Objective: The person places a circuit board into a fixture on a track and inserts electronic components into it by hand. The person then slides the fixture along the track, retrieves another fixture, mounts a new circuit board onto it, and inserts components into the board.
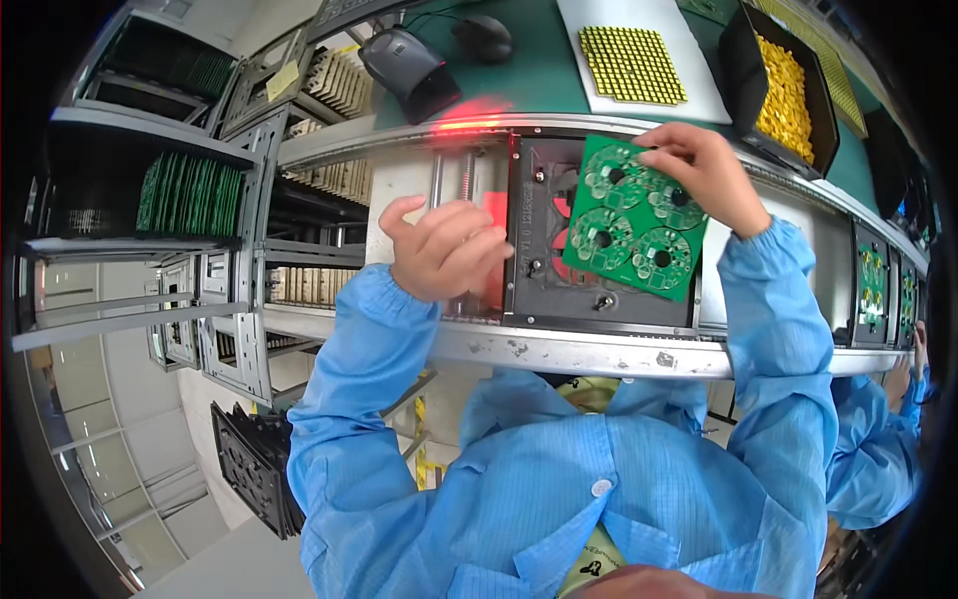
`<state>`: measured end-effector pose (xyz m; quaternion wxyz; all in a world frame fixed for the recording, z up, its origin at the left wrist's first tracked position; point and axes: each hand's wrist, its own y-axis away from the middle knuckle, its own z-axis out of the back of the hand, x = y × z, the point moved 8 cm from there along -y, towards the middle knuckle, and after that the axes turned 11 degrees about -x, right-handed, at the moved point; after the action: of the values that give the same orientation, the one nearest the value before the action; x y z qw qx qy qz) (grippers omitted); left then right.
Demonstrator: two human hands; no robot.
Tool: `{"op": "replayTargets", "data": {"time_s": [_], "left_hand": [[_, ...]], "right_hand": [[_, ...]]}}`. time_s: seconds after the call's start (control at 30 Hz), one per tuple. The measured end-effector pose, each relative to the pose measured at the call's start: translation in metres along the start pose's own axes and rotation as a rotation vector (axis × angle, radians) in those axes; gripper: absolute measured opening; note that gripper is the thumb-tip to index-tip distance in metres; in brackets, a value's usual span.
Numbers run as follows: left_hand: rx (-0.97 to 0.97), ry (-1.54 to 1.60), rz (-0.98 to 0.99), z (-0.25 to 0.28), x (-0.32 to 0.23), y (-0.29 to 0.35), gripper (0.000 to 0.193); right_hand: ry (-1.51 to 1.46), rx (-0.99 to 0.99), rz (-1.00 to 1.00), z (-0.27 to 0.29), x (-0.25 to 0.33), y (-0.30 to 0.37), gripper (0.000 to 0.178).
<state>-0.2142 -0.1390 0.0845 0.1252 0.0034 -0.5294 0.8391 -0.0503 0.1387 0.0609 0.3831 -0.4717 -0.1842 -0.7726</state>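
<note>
A green circuit board [634,218] with four round component patterns is gripped at its upper right edge by my right hand [699,172]. The board is tilted over a black fixture plate [534,225], whose right part it covers. Whether it touches the plate I cannot tell. My left hand [449,245] hovers by the plate's left side, over the metal rail track. Its fingers are loosely bent with the thumb apart, and nothing shows in them.
A barcode scanner [409,72] casts red light onto the track's far rail. Behind lie a mouse [482,40], a sheet of yellow parts [633,65] and a black bin [743,85] of yellow pieces. Racks of boards [190,195] stand left; a co-worker's sleeve [873,454] is at right.
</note>
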Motion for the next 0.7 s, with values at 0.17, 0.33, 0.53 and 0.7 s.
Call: {"op": "replayTargets", "data": {"time_s": [0.17, 0.33, 0.53, 0.7], "left_hand": [[0.065, 0.076, 0.068, -0.037, -0.018, -0.018, 0.033], [0.098, 0.166, 0.160, -0.059, -0.032, -0.035, 0.030], [0.207, 0.266, 0.192, -0.078, -0.040, -0.033, 0.030], [0.615, 0.314, 0.309, -0.105, -0.040, -0.028, 0.047]], "right_hand": [[0.213, -0.047, 0.120, -0.005, 0.000, -0.011, 0.023], [-0.070, 0.024, 0.040, 0.007, -0.021, -0.019, 0.022], [0.161, -0.159, 0.325, -0.009, -0.010, -0.003, 0.017], [0.340, -0.327, 0.419, -0.001, 0.001, 0.008, 0.022]]}}
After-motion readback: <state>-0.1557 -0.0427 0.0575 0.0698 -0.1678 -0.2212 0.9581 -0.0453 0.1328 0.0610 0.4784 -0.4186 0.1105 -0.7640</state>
